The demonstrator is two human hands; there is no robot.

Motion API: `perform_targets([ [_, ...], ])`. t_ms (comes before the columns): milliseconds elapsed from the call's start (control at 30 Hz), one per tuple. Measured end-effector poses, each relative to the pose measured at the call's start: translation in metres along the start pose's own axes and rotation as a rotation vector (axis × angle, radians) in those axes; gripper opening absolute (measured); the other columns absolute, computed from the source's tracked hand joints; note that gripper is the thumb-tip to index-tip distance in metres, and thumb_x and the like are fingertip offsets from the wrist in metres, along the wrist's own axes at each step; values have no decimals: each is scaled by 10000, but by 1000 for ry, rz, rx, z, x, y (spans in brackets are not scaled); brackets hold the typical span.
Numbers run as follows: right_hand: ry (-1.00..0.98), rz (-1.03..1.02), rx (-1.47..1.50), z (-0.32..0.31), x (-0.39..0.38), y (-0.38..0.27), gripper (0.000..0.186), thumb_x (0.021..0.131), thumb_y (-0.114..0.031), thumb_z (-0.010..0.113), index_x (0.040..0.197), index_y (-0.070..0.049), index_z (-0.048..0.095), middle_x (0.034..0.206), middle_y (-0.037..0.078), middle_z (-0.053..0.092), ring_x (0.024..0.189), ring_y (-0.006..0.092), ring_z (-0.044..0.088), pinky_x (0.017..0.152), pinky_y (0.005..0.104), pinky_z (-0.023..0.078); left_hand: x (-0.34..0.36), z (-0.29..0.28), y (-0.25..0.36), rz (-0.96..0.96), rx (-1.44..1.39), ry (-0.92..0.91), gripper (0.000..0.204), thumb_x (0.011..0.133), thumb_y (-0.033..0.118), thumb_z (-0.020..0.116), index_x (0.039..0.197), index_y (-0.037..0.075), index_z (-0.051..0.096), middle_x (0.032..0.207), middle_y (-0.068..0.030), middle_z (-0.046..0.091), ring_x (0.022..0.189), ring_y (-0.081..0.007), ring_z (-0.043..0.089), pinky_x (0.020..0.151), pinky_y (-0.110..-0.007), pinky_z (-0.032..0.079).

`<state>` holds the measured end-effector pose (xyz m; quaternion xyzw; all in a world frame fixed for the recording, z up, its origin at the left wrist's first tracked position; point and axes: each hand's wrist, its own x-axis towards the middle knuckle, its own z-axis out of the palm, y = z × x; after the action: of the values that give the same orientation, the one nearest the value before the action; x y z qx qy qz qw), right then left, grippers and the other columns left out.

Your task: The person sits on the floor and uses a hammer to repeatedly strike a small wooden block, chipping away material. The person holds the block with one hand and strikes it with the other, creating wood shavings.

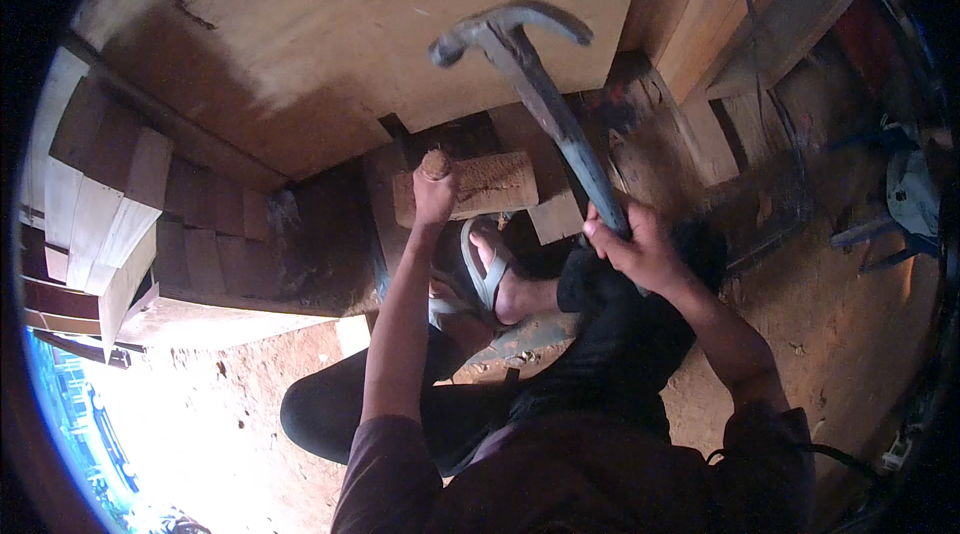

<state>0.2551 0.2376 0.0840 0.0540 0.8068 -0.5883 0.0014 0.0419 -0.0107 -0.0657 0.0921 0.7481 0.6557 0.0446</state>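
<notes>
Raised in my right hand is a claw hammer with a worn blue handle; the fingers wrap the handle's lower end and the head is up at the far side. My left hand is closed round an upright tool handle, whose round wooden end pokes out of the top of the fist. The tool's lower part is hidden by the hand, so its kind does not show. Under the fist lies a wooden block with a rough, worked upper face. The hammer head is well apart from the handle.
My sandalled foot rests right against the block's near side. A large pale wooden panel rises beyond. Stacked wooden pieces stand at left, long boards at far right. A blue-grey chair is at right.
</notes>
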Motion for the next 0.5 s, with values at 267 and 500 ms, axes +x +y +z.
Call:
perform_targets([
  [267,-179,-10,-243,0,-1,14,156,895,-96,674,1029,-18,654,941,122,708,923,209,694,838,360,525,-2,5,10,-91,30,-4,94,797,73,648,777,50,560,652,20,528,613,-81,495,569,-298,442],
  [500,-22,-113,-20,0,-3,-24,80,965,-90,611,1023,-36,604,684,-37,524,566,28,492,506,214,401,-5,4,13,48,76,-25,116,784,61,643,765,29,533,689,-7,517,665,-96,478,619,-306,447],
])
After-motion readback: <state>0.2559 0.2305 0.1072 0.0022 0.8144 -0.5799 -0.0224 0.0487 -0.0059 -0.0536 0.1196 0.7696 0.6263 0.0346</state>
